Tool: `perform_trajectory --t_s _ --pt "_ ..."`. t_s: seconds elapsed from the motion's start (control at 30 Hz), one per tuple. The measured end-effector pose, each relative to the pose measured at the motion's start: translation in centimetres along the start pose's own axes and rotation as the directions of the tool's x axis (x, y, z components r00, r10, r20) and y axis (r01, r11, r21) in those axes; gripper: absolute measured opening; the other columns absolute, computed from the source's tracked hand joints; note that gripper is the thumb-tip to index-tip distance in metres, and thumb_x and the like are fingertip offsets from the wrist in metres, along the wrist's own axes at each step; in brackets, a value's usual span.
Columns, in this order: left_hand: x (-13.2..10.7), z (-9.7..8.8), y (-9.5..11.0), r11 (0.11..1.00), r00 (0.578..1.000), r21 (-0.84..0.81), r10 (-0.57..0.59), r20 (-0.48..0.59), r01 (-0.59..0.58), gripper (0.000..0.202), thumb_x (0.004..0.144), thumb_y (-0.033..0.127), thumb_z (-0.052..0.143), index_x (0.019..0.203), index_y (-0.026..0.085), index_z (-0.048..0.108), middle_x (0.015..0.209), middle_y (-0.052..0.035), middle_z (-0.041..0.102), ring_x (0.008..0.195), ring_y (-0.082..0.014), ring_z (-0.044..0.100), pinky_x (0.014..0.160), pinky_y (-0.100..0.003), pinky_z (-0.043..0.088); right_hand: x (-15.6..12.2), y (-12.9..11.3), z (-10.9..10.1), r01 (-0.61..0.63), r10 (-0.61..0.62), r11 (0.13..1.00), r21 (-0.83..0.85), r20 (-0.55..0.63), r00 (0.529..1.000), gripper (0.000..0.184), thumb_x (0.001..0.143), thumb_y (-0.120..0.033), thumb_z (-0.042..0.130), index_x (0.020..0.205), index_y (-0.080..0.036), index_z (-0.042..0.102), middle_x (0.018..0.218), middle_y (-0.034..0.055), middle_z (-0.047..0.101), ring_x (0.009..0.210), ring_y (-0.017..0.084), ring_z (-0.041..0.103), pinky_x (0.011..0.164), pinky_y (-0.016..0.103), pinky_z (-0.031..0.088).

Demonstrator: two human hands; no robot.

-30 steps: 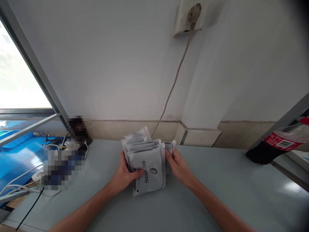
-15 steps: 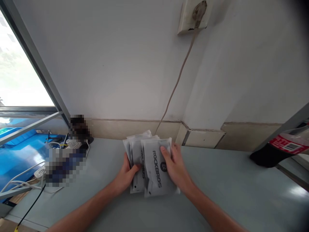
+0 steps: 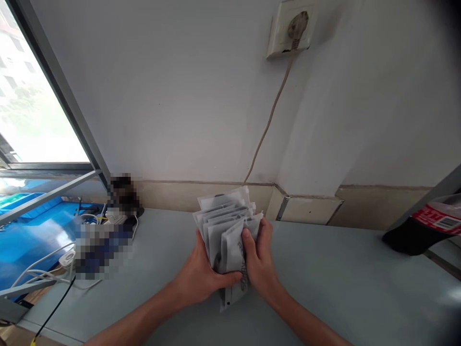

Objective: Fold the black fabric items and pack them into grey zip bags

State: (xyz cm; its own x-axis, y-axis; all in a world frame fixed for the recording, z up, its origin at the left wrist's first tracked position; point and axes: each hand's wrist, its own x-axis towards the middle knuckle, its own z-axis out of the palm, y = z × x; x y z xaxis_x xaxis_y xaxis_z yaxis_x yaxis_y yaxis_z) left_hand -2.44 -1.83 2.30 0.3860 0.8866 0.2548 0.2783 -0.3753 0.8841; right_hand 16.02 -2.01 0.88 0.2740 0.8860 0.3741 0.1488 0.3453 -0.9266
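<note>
Both hands grip a stack of several grey-white plastic pouches (image 3: pixel 225 226) with black lettering, held just above the grey table (image 3: pixel 324 283) near the wall. My left hand (image 3: pixel 201 276) wraps the stack's left side, thumb across the front pouch. My right hand (image 3: pixel 259 259) closes on the right side, fingers pressing the front pouch, which is bent inward. The pouches' tops fan out towards the wall.
A wall socket (image 3: pixel 290 29) with a cable (image 3: pixel 266 125) running down sits above the stack. A cola bottle (image 3: pixel 425 226) lies at the right edge. Cables and a blurred patch (image 3: pixel 97 240) lie at the table's left, by a window frame (image 3: pixel 61 96).
The pouches lay flatter and more spread a second ago. My right hand brought a pouch onto the front, and both hands have now squeezed the stack together and tilted it up.
</note>
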Motion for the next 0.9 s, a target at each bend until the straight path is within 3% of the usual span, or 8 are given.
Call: perform_trajectory --t_s 0.1,0.27,0.33,0.43,0.5,0.67,0.8,0.9 --pt "-0.1 -0.6 -1.3 0.992 0.991 0.030 0.121 0.057 -0.123 0.117 0.071 0.034 0.089 0.162 0.024 0.014 0.157 -0.0170 0.042 0.144 -0.0378 0.043 0.119 -0.056 0.038 -0.3 0.6 -1.5 0.116 -0.137 0.985 0.129 0.171 0.976 0.086 0.090 -0.073 0.058 0.157 -0.031 0.022 0.152 0.0125 0.047 0.140 0.032 0.048 0.115 0.047 0.041" --pt "-0.6 -0.2 -3.2 0.987 0.992 -0.115 0.118 0.042 -0.112 0.127 0.075 0.037 0.087 0.164 0.027 -0.002 0.164 -0.0160 0.032 0.150 -0.0368 0.034 0.124 -0.058 0.029 -0.1 1.9 -2.7 -0.046 -0.020 0.983 0.181 0.346 0.938 0.113 0.072 -0.089 0.063 0.160 -0.030 0.023 0.150 0.0153 0.053 0.140 0.038 0.048 0.117 0.053 0.040" --pt "-0.8 0.2 -3.4 0.985 0.992 -0.120 0.123 0.009 -0.121 0.121 0.077 0.038 0.086 0.165 0.028 0.004 0.163 -0.0147 0.034 0.152 -0.0376 0.031 0.125 -0.059 0.027 -0.1 1.8 -2.5 -0.069 -0.006 0.981 0.182 0.382 0.924 0.113 0.069 -0.089 0.064 0.158 -0.029 0.029 0.149 0.0155 0.055 0.139 0.040 0.050 0.116 0.054 0.041" --pt "-0.7 0.6 -3.2 0.988 0.988 -0.052 0.146 0.046 -0.143 0.107 0.070 0.042 0.092 0.159 0.031 0.033 0.161 -0.0114 0.038 0.153 -0.0418 0.026 0.126 -0.061 0.023 -0.1 1.1 -1.8 -0.089 -0.011 0.977 0.192 0.466 0.885 0.108 0.070 -0.084 0.071 0.155 -0.028 0.036 0.144 0.0155 0.059 0.133 0.040 0.055 0.112 0.055 0.044" --pt "-0.3 0.6 -3.3 0.987 0.989 -0.082 0.142 0.038 -0.139 0.103 0.067 0.045 0.093 0.155 0.031 0.040 0.158 -0.0108 0.042 0.150 -0.0415 0.032 0.125 -0.060 0.027 -0.2 0.6 -1.6 -0.099 -0.005 0.975 0.198 0.467 0.884 0.107 0.069 -0.079 0.076 0.154 -0.028 0.035 0.145 0.0154 0.058 0.131 0.038 0.057 0.111 0.054 0.045" --pt "0.3 -0.1 -4.3 0.985 0.977 -0.153 0.050 -0.207 -0.083 0.107 0.073 0.051 0.089 0.157 0.025 0.029 0.148 -0.0150 0.054 0.139 -0.0356 0.050 0.119 -0.054 0.038 -0.1 0.9 -2.0 -0.100 0.034 0.987 0.128 0.434 0.900 0.114 0.064 -0.063 0.090 0.153 -0.028 0.027 0.156 0.0149 0.046 0.142 0.036 0.046 0.115 0.050 0.041" --pt "-1.0 -0.6 -4.9 1.000 0.994 -0.024 -0.005 -0.105 0.002 0.071 0.086 0.059 0.073 0.146 0.026 0.051 0.136 -0.0145 0.064 0.141 -0.0371 0.047 0.119 -0.054 0.037 -0.5 1.8 -2.1 -0.087 0.095 0.995 -0.038 0.444 0.891 0.111 0.060 -0.044 0.096 0.147 -0.025 0.029 0.146 0.0149 0.053 0.137 0.037 0.050 0.113 0.055 0.041" --pt "-2.2 0.4 -4.7 0.995 0.992 -0.063 -0.077 -0.103 0.070 0.062 0.093 0.067 0.058 0.141 0.028 0.057 0.127 -0.0133 0.069 0.141 -0.0360 0.047 0.120 -0.053 0.036 -1.2 1.8 -1.5 -0.145 0.172 0.985 -0.098 0.400 0.900 0.105 0.060 -0.039 0.096 0.141 -0.027 0.031 0.137 0.0116 0.058 0.128 0.035 0.056 0.104 0.053 0.049"
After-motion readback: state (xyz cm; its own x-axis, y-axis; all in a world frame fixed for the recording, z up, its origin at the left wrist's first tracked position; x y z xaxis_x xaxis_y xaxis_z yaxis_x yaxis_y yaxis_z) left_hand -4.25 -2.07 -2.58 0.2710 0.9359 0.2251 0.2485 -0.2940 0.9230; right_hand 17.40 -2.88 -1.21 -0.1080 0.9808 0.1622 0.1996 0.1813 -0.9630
